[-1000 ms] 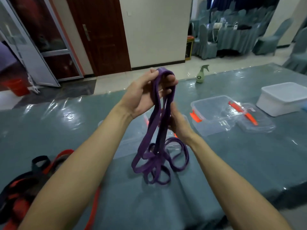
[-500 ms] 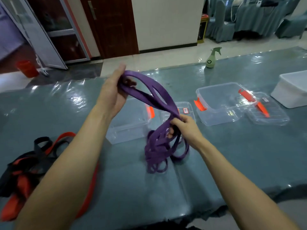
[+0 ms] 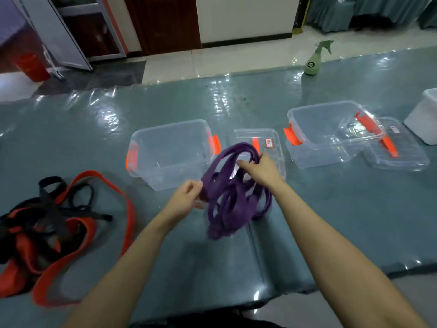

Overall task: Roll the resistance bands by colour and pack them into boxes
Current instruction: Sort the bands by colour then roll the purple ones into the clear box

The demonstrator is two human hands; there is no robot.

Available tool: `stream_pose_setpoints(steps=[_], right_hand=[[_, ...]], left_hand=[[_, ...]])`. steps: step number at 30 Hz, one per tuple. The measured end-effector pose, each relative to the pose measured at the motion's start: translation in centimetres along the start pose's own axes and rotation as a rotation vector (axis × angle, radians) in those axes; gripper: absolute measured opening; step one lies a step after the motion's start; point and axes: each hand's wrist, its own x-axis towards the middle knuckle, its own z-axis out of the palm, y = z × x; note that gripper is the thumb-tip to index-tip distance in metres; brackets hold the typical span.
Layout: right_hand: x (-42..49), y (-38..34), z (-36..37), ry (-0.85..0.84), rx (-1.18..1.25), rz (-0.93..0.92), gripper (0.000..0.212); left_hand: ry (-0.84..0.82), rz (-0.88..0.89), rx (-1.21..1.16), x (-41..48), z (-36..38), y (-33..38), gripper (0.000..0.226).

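Observation:
A bundle of purple resistance bands (image 3: pixel 233 197) hangs in loops just above the teal table, in front of a clear box (image 3: pixel 170 153) with orange latches. My left hand (image 3: pixel 185 201) pinches the bundle's left side. My right hand (image 3: pixel 261 170) grips its upper loops, over a clear lid (image 3: pixel 272 140). A tangled pile of red and black bands (image 3: pixel 50 223) lies at the left of the table.
A second clear box (image 3: pixel 328 131) with its lid (image 3: pixel 402 152) beside it stands at the right. A white tub (image 3: pixel 425 117) sits at the right edge, a green spray bottle (image 3: pixel 314 59) at the far edge. The table's near edge (image 3: pixel 272 297) runs below my arms.
Both hands have come down from chest height toward the table. My left hand dropped from the top of the stretched purple loop to the bundle's left side; the loops are gathered closer.

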Motion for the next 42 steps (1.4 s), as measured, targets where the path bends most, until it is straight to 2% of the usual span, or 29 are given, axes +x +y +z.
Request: stream_pose_setpoints(steps=[1,2,3,6,8,11,13,16,18,22,25,29,33,37,42], right_hand=[[0.0,2.5,0.5,0.007,-0.218,0.055,0.071],[-0.5,4.9,1.1,0.026,-0.33,0.073,0.103],[-1.4,7.1,1.6,0.052,-0.356,0.035,0.116],[-3.8,12.2,3.9,0.072,-0.394,-0.169,0.096],[-4.6,13.7,5.5,0.09,-0.37,-0.225,0.092],[-4.0,12.5,7.6,0.295,-0.42,-0.356,0.084],[-3.0,11.6,8.9,0.347,-0.554,-0.506,0.071],[-2.3,12.4,10.9,0.158,-0.905,-0.507,0.066],[-2.5,13.8,11.7,0.081,-1.05,-0.465,0.07],[-3.0,13.9,11.6,0.072,-1.084,-0.436,0.073],[-3.5,13.0,11.0,0.069,-1.062,-0.454,0.068],[-4.5,9.9,9.5,0.149,-0.905,-0.535,0.051],[-6.3,6.8,8.7,0.277,-0.796,-0.662,0.027],[-8.5,3.6,11.6,0.164,-0.773,-0.756,0.01],[-11.4,0.8,20.2,-0.144,-0.844,-0.754,0.02]], left_hand=[[-0.02,-0.109,0.064,0.5,1.5,-2.0,0.027],[-0.013,-0.172,0.183,0.9,2.5,-4.1,0.031],[0.014,-0.186,0.307,1.3,3.1,-5.9,0.034],[0.143,-0.102,0.453,2.2,3.3,-8.5,0.035],[0.178,-0.055,0.526,2.7,3.0,-9.2,0.034],[0.252,-0.033,0.563,2.9,2.8,-10.4,0.032],[0.264,-0.038,0.558,2.8,2.7,-11.0,0.032],[0.281,-0.037,0.471,2.6,2.5,-11.2,0.028],[0.263,0.065,0.462,1.9,2.2,-11.0,0.043],[0.117,0.294,0.777,0.3,2.4,-11.4,0.065],[0.014,0.273,0.824,0.0,2.7,-11.4,0.077],[0.042,0.215,0.746,-0.2,1.3,-9.7,0.07],[0.154,0.218,0.895,-1.8,-2.6,-9.0,0.058],[0.325,0.291,0.964,-4.5,-8.4,-9.8,0.039],[0.442,0.307,1.05,-7.8,-17.7,-12.5,0.033]])
